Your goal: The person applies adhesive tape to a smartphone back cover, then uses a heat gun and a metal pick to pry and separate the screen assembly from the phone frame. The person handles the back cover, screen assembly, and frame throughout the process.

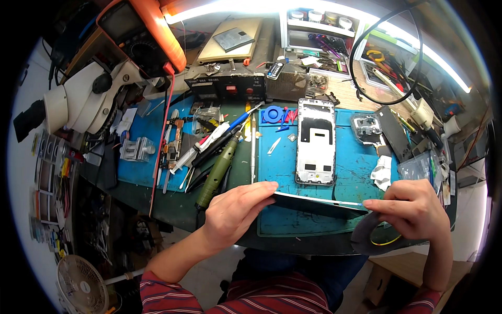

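A thin dark phone screen [319, 205], seen nearly edge-on with a pale line along its upper edge, is held lengthwise above the front of the blue mat. My left hand [232, 214] pinches its left end between thumb and fingers. At the right end, the fingertips of my right hand [413, 209] are closed on its corner. A roll of dark tape [363, 236] with a yellow inner ring hangs below my right hand; whether the fingers also hold it I cannot tell. Just beyond the screen, a phone frame [316, 118] lies flat on the mat.
Left of the blue mat [277, 225] lie a green pen-shaped tool [217, 178], a syringe [196, 152] and tweezers [253, 152]. A blue ring-shaped part [272, 114] sits beyond. Crumpled white paper [381, 172] is at right. A microscope [78, 99] and orange multimeter [157, 42] stand far left.
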`<state>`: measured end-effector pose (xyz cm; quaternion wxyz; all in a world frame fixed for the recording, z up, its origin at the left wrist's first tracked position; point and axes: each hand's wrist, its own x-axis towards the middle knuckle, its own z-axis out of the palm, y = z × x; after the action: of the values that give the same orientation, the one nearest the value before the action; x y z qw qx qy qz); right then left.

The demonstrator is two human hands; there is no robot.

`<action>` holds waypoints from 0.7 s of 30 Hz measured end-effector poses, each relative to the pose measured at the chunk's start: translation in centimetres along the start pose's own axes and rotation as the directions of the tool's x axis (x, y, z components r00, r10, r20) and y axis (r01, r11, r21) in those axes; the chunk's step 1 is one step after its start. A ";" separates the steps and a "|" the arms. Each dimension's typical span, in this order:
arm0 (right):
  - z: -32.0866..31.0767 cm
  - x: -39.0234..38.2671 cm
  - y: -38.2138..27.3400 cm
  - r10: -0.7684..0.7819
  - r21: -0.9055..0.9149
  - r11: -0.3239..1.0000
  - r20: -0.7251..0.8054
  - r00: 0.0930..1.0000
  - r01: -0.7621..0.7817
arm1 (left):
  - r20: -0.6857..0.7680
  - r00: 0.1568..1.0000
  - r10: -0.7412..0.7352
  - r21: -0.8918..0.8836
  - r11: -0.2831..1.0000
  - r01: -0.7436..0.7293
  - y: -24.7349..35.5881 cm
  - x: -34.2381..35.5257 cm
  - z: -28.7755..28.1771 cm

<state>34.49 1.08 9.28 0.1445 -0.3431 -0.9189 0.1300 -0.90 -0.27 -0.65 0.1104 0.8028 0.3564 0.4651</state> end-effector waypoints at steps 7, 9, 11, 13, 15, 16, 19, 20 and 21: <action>0.0 -0.1 0.1 -0.001 0.014 1.000 0.010 1.000 0.001 | 0.000 1.000 0.005 0.022 1.000 -0.005 0.1 0.0 0.0; 0.0 -0.1 0.1 0.000 0.020 1.000 0.009 1.000 0.000 | -0.003 1.000 0.012 0.031 0.999 -0.012 0.1 0.1 0.0; 0.1 -0.2 0.2 -0.001 0.028 1.000 0.009 1.000 0.000 | -0.001 1.000 0.017 0.036 0.999 -0.017 0.1 0.1 0.1; 0.0 -0.1 0.2 -0.003 0.026 1.000 0.021 1.000 0.002 | 0.004 1.000 0.022 0.036 0.999 -0.022 0.0 0.1 0.0; 0.0 -0.1 0.2 -0.003 0.025 1.000 0.028 1.000 0.002 | 0.017 0.999 0.035 0.037 0.999 -0.036 -0.2 -0.1 -0.1; -0.1 -0.1 0.2 -0.002 0.025 1.000 0.030 1.000 0.001 | 0.023 0.999 0.042 0.036 0.998 -0.043 -0.2 -0.1 -0.1; -0.1 -0.2 0.3 -0.005 0.027 1.000 0.034 0.999 0.004 | 0.018 0.999 0.041 0.037 0.998 -0.042 -0.3 -0.2 -0.1; 0.0 -0.2 0.3 -0.007 0.027 1.000 0.036 0.999 0.006 | 0.019 0.999 0.040 0.053 0.998 -0.041 -0.3 -0.2 -0.1; -0.2 -0.3 0.3 -0.010 0.020 1.000 0.045 0.999 0.009 | 0.017 0.999 0.041 0.060 0.997 -0.042 -0.2 -0.1 0.0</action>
<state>34.91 1.13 9.30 0.1279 -0.3342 -0.9223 0.1461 -1.04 -0.21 -0.85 0.0793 0.8166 0.3526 0.4502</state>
